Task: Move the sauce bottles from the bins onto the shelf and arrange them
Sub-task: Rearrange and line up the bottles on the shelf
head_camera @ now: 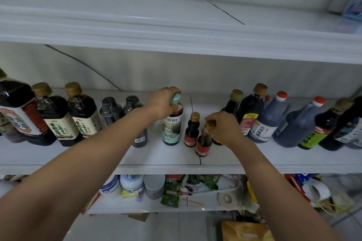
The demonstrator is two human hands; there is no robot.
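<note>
Both hands clamped, left hand (162,103) on "鲜" bottle (171,130), right hand (225,127) on small bottle (203,143), "山西陈醋" jug (263,126)

Arms outstretched, left hand (161,106) and right hand (224,127) gripping.

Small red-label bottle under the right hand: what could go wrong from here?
The right hand pinches the small red-label bottle by its cap, near the shelf front edge; it may tip off. Its twin bottle stands close beside; a nudge could topple it. The left hand grips the teal-capped bottle by the cap; it might sway into them.
</note>
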